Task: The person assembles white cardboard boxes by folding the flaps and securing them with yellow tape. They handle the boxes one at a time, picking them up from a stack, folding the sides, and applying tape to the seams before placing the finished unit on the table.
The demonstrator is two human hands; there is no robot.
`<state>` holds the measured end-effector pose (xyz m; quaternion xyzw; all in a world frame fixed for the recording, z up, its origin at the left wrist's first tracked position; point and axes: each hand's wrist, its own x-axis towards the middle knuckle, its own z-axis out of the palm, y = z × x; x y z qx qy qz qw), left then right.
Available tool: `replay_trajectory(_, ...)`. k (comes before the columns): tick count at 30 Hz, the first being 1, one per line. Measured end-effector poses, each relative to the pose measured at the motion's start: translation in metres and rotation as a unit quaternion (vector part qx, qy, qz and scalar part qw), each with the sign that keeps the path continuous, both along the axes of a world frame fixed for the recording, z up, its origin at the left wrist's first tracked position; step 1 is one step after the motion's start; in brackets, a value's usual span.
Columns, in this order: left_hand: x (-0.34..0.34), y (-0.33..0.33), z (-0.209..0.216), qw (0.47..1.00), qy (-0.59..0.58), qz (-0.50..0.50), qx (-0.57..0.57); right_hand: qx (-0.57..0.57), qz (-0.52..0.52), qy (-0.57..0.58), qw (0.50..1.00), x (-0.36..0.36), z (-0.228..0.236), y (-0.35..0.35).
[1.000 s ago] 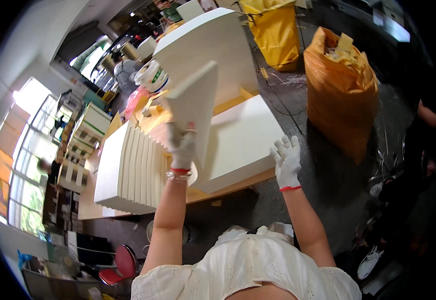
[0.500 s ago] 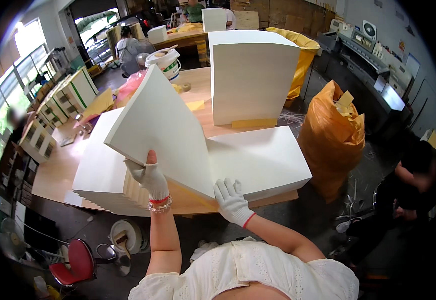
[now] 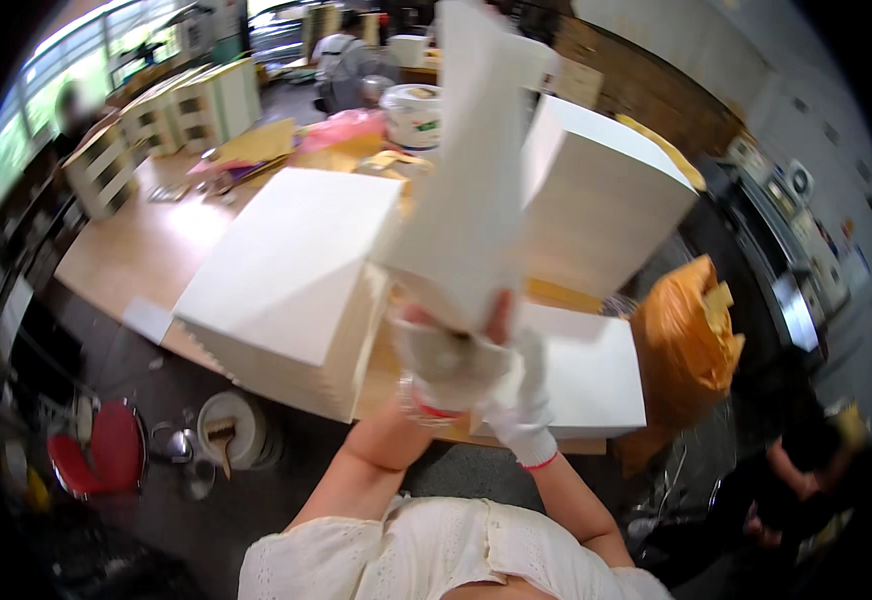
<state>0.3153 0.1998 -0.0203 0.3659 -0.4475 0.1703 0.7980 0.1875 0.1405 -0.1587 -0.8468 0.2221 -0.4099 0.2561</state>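
My left hand [image 3: 451, 368], in a white knit glove with red trim, grips the lower edge of a thick sheaf of white paper [image 3: 468, 190], thumb on one side. The sheaf stands upright and is blurred. My right hand [image 3: 521, 415], gloved alike, is close beside the left one, by the low white paper stack [image 3: 596, 365]. Its fingers are smeared and partly hidden, so I cannot tell whether they touch the sheaf. To the left lies a larger paper stack [image 3: 291, 255] with stepped layers. A tall white paper stack [image 3: 616, 190] stands behind on the right.
The wooden table [image 3: 116, 265] carries a white bucket [image 3: 413, 115], pink plastic [image 3: 344, 130] and block stacks [image 3: 226, 95]. An orange sack [image 3: 686, 350] stands right. Below are a tub with a brush [image 3: 234, 430] and a red chair [image 3: 106, 450]. A seated person [image 3: 786, 490] is at right.
The sheaf has swung from leaning left to nearly upright, farther right, with my left hand. My right hand has shifted slightly right and lower. The whole view has turned left.
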Motion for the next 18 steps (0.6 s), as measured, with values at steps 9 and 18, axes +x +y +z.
replay_trajectory(9, -0.039, -0.015, 0.100, 0.939, -0.234, 0.203, -0.145, 0.224, 0.136, -0.193, 0.946, 0.041, 0.037, -0.013)
replay_trajectory(18, 0.084, 0.090, 0.058, 0.924, -0.238, -0.081, 0.287, 0.461, 0.273, -0.217, 0.816, 0.186, 0.064, 0.013)
